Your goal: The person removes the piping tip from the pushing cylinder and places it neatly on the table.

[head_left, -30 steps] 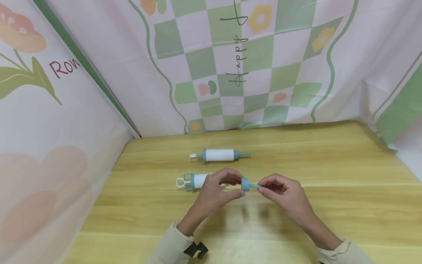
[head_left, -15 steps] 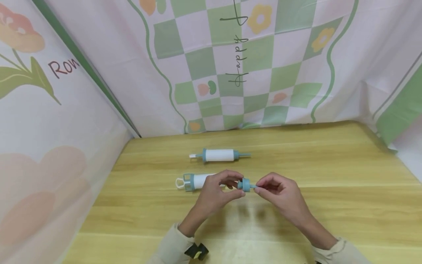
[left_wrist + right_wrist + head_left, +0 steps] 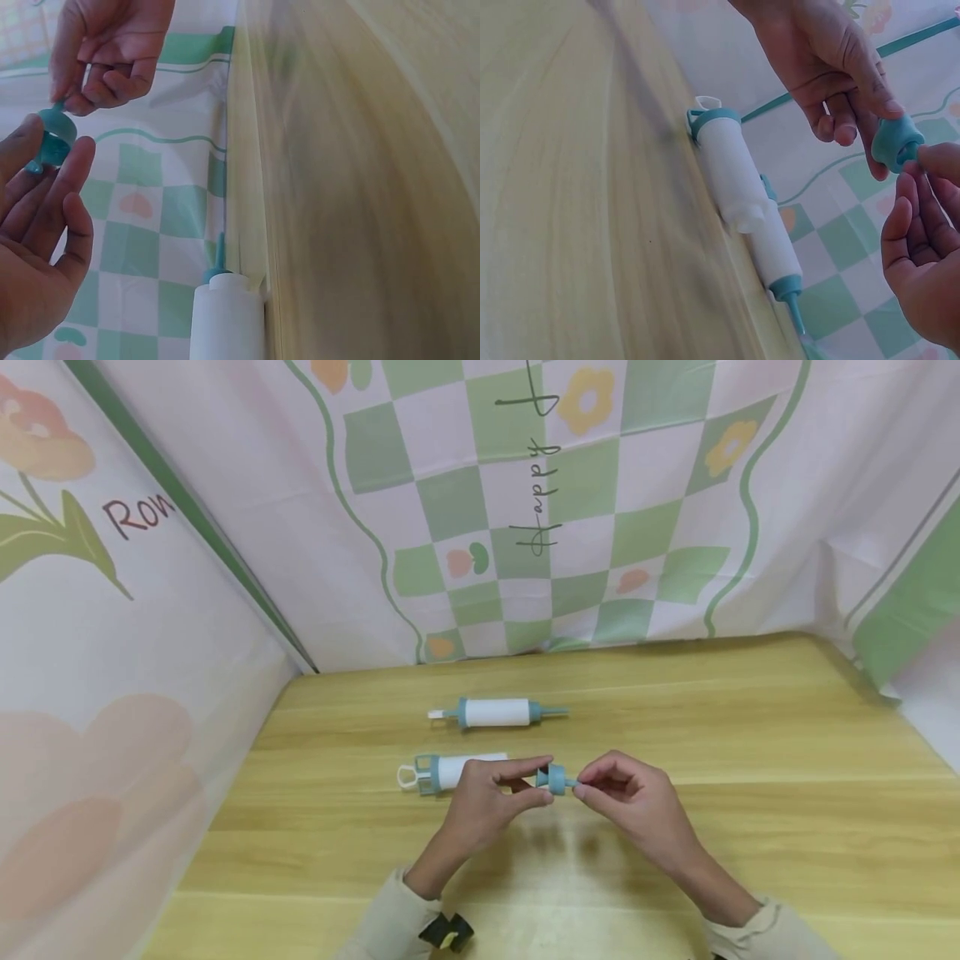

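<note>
Above the table, a teal nozzle cap [image 3: 556, 780] is held between my two hands. The thumb and fingers of my left hand [image 3: 480, 802] pinch its wide end; a flared teal part pokes out on the left side. My right hand [image 3: 641, 802] pinches the thin spout between thumb and fingertips. The left wrist view shows the cap [image 3: 58, 127] with a gap between its ring and the part below. Behind my left hand lies a white syringe-like tube [image 3: 457, 772] with a teal collar and pale loop handle; its bare white end shows in the right wrist view.
Farther back on the wooden table [image 3: 750, 852] lies a similar white syringe [image 3: 497, 712], with a teal collar and a teal nozzle fitted. A patterned cloth [image 3: 517, 602] hangs along the table's back edge, and another [image 3: 135, 693] on the left.
My right hand has moved slightly left, closer to the cap, and less of the spout shows. The flared teal part has come into sight between my left fingers. Both tubes lie still.
</note>
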The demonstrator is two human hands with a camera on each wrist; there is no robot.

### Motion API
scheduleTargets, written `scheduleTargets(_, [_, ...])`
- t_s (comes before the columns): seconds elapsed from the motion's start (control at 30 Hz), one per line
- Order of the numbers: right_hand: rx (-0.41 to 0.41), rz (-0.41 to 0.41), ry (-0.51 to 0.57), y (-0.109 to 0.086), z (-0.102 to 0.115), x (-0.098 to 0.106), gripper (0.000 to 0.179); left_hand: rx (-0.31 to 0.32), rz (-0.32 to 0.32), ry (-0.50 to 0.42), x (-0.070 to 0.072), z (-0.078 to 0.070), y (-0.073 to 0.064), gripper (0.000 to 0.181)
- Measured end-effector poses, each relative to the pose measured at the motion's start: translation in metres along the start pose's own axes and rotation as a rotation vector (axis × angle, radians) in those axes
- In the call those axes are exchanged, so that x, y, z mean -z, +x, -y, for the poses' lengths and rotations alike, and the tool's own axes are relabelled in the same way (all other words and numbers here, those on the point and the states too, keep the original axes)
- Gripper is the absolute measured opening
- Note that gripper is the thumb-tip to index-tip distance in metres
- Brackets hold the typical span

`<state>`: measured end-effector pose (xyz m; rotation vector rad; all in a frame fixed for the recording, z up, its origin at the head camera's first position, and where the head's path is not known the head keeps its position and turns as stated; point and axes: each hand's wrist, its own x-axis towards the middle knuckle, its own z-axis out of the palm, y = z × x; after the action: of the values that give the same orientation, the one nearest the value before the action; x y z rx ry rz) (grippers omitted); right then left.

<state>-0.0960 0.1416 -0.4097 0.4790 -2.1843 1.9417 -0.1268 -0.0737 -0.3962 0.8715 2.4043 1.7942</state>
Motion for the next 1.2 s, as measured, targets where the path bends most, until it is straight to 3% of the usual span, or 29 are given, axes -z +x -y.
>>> scheduleTargets(0.27, [0.025, -0.003, 0.010, -0.0034, -0.0015, -0.0032, 0.017, 0.015, 0.008, -0.063, -0.0002, 0.0005, -0.0007, 0.035])
scheduleTargets(0.63, [0.035, 0.029, -0.074, -0.0022, 0.0012, -0.0083, 0.025, 0.019, -0.008, -0.027, -0.0048, 0.0004, 0.0000, 0.034])
scheduleTargets(0.9, [0.042, 0.063, -0.034, -0.0023, -0.0002, -0.0065, 0.023, 0.015, -0.008, -0.002, -0.0063, -0.0021, 0.0017, 0.038])
scheduleTargets(1.2, [0.048, 0.033, -0.011, -0.0025, -0.0026, -0.0047, 0.023, -0.041, -0.034, 0.070, -0.0035, 0.0004, 0.0022, 0.031])
